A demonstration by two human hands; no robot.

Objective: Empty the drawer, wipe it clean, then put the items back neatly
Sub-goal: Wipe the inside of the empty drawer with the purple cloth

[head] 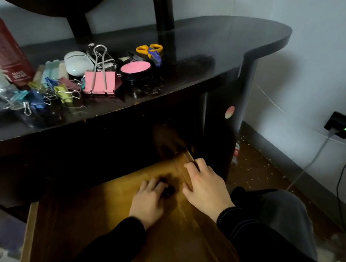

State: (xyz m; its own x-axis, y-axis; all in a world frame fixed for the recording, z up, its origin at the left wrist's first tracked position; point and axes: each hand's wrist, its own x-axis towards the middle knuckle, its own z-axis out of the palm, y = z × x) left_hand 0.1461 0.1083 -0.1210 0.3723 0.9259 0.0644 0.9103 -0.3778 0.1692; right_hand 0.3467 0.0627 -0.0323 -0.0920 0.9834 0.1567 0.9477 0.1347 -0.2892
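The wooden drawer point(173, 252) is pulled out below the dark desk point(200, 46). My left hand point(147, 202) reaches into it, fingers curled round a small dark object point(167, 190) that is blurred. My right hand point(206, 188) rests on the drawer's right side wall with fingers spread over the rim. On the desk top lie a large pink binder clip point(100, 82), several small coloured clips point(49, 92), a white mouse-like case point(77, 63), a pink-topped black tin point(135, 72) and yellow scissors point(149, 49).
A dark red box point(4, 49) and white packets stand at the desk's left end. A raised shelf leg point(162, 4) stands on the desk. A power adapter point(341, 125) with cables is on the right wall. My knee point(278, 212) is beside the drawer.
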